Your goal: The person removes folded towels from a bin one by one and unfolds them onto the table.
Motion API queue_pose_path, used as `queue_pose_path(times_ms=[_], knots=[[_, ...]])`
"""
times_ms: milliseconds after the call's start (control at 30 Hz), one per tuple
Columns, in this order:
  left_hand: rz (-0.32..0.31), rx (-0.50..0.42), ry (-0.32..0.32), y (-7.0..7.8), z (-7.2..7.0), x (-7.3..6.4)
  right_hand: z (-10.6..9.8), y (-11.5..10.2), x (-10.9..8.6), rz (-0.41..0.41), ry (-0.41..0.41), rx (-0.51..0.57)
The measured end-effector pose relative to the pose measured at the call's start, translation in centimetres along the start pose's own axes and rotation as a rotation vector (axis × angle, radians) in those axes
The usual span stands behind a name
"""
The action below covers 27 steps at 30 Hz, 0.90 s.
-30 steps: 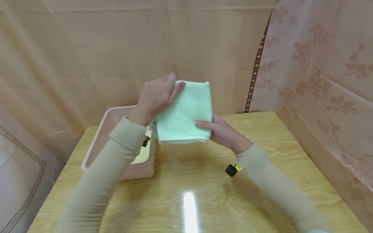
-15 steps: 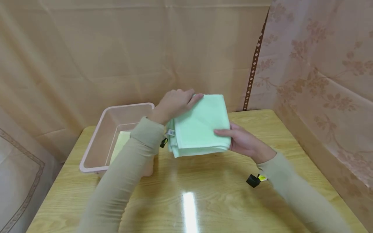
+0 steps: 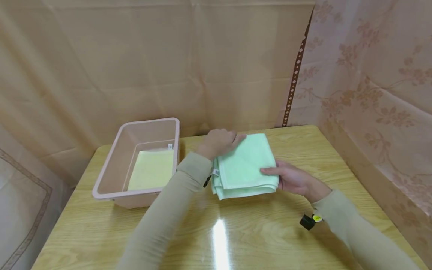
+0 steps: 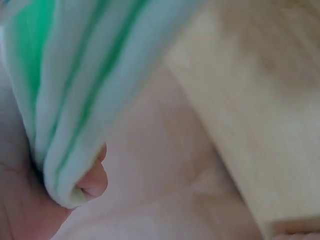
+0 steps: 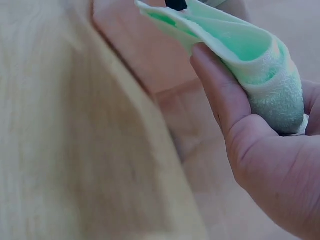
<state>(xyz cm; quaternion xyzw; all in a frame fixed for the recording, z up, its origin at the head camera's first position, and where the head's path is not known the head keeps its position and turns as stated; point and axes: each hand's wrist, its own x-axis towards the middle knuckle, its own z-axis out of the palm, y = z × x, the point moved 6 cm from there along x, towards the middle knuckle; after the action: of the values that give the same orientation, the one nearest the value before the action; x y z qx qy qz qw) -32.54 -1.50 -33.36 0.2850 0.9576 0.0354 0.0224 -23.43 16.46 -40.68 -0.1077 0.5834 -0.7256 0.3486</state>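
Observation:
A folded mint-green towel (image 3: pixel 248 165) with a small white label on its left side is held between both hands, over the table. My left hand (image 3: pixel 219 143) pinches its upper left corner, thumb on top; in the left wrist view the folded layers (image 4: pixel 95 90) run between thumb and fingers. At the right edge my right hand (image 3: pixel 295 179) grips the towel with the thumb over its upper face. The right wrist view shows the rounded fold (image 5: pixel 272 85) inside that grip. Fingers under the towel are mostly hidden in the head view.
A pink plastic bin (image 3: pixel 114 168) stands left on the wooden table (image 3: pixel 263 240). In it lies a flat yellow towel (image 3: pixel 152 169) with a white tag. Curtains (image 3: pixel 202 56) hang behind the table and along the right side (image 3: pixel 381 82).
Both hands have carried the green towel right and downward, away from the bin towards the table. The yellow towel in the bin has come into fuller view. Both hands keep their hold.

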Motion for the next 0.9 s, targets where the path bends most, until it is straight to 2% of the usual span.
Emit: queue_pose_path(times_ms=[233, 433, 667, 900], knots=[[-0.019, 0.01, 0.071, 0.6, 4.0, 0.4, -1.2, 2.6, 0.1, 0.043, 0.008, 0.045], [-0.057, -0.053, 0.037, 0.6, 7.0, 0.3, -1.2, 4.3, 0.2, 0.074, -0.017, 0.047], [-0.074, -0.109, 0.044, 0.3, 9.2, 0.7, -1.4, 5.3, 0.3, 0.088, -0.041, 0.04], [-0.088, -0.109, 0.034, -0.2, 11.0, 1.1, -2.4, 6.0, 0.1, 0.103, -0.039, -0.007]])
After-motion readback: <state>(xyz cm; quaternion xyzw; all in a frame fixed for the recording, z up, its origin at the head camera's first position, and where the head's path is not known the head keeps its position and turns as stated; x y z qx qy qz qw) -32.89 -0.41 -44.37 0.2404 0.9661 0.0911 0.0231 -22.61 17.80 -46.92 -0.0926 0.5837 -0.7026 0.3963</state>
